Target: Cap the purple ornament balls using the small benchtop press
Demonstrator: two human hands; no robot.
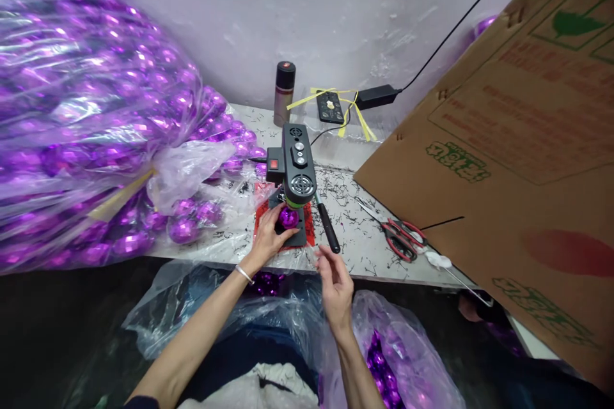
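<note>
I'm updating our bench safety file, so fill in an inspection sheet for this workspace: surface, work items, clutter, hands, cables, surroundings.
Surface: white bench, strewn with small black bits.
Work items: shiny purple ball at the head of a black machine with a side lever.
Clutter: red-handled scissors, partly open; yellow strips; black-capped cylinder.
Hands: left hand holds the ball; right hand is near the lever's end, contact unclear.
Cables: black cord slants down to an adapter; a thinner cord runs toward the machine.
Surroundings: cardboard box right; clear bag of purple balls left; wall behind.
</note>
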